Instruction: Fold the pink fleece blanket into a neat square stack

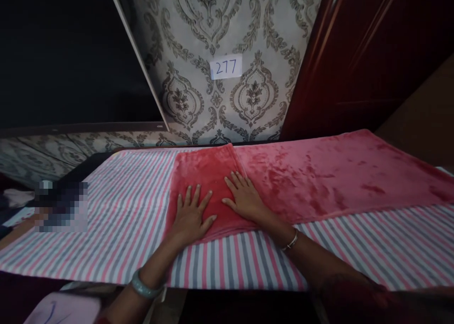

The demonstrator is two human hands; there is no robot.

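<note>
A plush red blanket (pixel 312 177) lies lengthwise across a striped cloth (pixel 124 196) on the table. Its left end is folded over into a darker red panel (pixel 209 172). My left hand (pixel 191 217) lies flat on that panel near its left front corner, fingers spread. On the panel's right side, by the fold's edge, rests my right hand (pixel 244 196), palm down with fingers stretched out. Neither hand grips the fabric. A pale green bangle (pixel 144 286) circles my left wrist, and a thin silver bracelet (pixel 291 240) is on my right.
A large dark screen (pixel 78 54) stands at the back left. Behind the table is patterned wallpaper (pixel 216 101) with a paper label (pixel 226 67) reading 277. Dark red glossy furniture (pixel 347 68) rises at the back right. A pixelated patch (pixel 64 205) hides something at the left edge.
</note>
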